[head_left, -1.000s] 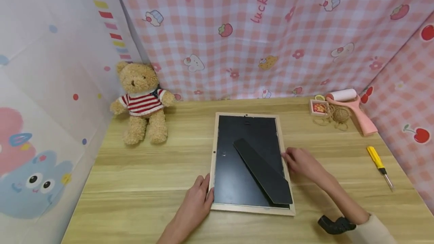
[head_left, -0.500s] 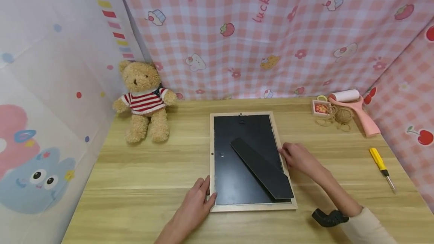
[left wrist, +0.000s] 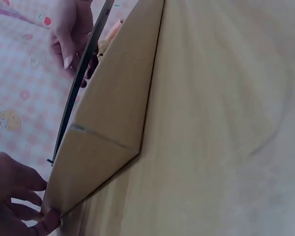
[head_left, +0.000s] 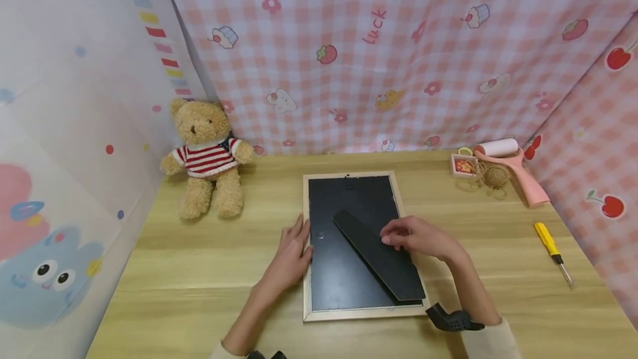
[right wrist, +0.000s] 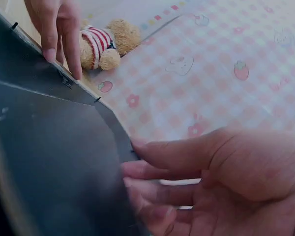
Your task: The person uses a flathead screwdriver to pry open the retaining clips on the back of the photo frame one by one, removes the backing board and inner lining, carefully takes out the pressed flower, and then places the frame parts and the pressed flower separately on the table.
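A wooden picture frame (head_left: 305, 276) lies face down on the table, black backing up. Its black stand (head_left: 394, 270) runs diagonally across the backing. My left hand (head_left: 291, 251) rests with straight fingers on the frame's left rim, about halfway along. My right hand (head_left: 413, 237) is on the stand's upper part, fingers curled round its edge. In the right wrist view the right hand (right wrist: 211, 182) has its fingertips on the stand (right wrist: 54, 162), with the left hand (right wrist: 56, 24) beyond. In the left wrist view the frame's rim (left wrist: 108, 123) fills the middle and the left hand (left wrist: 10, 196) touches it.
A teddy bear (head_left: 206, 154) in a striped jumper sits at the back left. At the back right lie a pink lint roller (head_left: 518, 173), a ball of twine (head_left: 493, 173) and a small box (head_left: 462, 165). A yellow screwdriver (head_left: 550, 242) lies at the right. Fabric walls enclose the table.
My left hand slid from the frame's near left corner up its left rim. My right hand moved from the right rim onto the stand. The frame now lies straighter.
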Tool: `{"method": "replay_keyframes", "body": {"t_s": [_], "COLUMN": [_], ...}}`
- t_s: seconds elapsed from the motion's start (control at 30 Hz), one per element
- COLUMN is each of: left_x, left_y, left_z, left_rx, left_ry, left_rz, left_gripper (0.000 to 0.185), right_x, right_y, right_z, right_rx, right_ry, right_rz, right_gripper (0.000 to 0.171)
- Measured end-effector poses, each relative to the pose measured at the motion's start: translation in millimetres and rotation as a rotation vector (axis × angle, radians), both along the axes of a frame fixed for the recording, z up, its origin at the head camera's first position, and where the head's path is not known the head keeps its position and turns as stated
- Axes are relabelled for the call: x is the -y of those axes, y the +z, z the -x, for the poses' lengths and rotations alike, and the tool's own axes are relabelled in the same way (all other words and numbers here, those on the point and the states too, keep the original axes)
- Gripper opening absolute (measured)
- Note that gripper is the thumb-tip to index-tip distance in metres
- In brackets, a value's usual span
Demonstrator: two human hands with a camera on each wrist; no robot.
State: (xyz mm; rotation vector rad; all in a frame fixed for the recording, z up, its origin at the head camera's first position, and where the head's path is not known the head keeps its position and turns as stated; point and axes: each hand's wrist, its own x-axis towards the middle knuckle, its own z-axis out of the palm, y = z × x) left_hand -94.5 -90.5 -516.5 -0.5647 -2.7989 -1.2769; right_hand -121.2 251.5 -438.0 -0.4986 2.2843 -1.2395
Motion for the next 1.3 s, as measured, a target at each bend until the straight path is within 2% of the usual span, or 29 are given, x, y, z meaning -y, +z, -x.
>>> {"method": "replay_keyframes", "body": {"t_s": [0.07, 0.13, 0.27, 0.37, 0.47, 0.57, 0.7, 0.87, 1.13, 1.3], "left_x": [-1, -2, -5, -6, -4, 0, 5, 8, 12, 10], "left_y": [2.9, 9.4, 31.5, 34.7, 26.3, 16.1, 11.0, 5.6, -3.9, -0.4], "left_z": [0.2, 1.0, 2.0, 6.2, 13.0, 19.6, 25.1, 29.2, 29.5, 27.6], "left_rx": [0.015, 0.024, 0.099, 0.140, 0.160, 0.127, 0.076, 0.082, 0.012, 0.065], "left_ry": [-0.008, -0.025, -0.045, -0.037, -0.016, 0.002, 0.003, 0.012, -0.006, 0.014], "left_rz": [0.014, 0.031, 0.053, 0.050, 0.013, -0.050, -0.144, -0.226, -0.284, -0.284], "left_gripper": [0.060, 0.060, 0.061, 0.062, 0.063, 0.061, 0.055, 0.052, 0.051, 0.054], "right_x": [0, 1, 4, 6, 10, 15, 20, 24, 29, 30], "right_y": [-5.9, -9.3, -11.1, -12.2, -15.1, -19.1, -23.8, -28.0, -32.9, -33.3], "right_z": [-1.0, -1.4, -1.0, 0.7, 2.8, 3.9, 2.9, 0.6, -1.7, -3.5], "right_rx": [0.040, 0.065, 0.082, 0.108, 0.140, 0.171, 0.183, 0.155, 0.216, 0.231], "right_ry": [0.025, 0.002, -0.047, -0.069, -0.092, -0.127, -0.158, -0.148, -0.158, -0.162], "right_rz": [0.039, 0.079, 0.137, 0.142, 0.139, 0.150, 0.179, 0.224, 0.314, 0.353], "right_gripper": [0.031, 0.034, 0.038, 0.041, 0.042, 0.041, 0.043, 0.045, 0.047, 0.047]}}
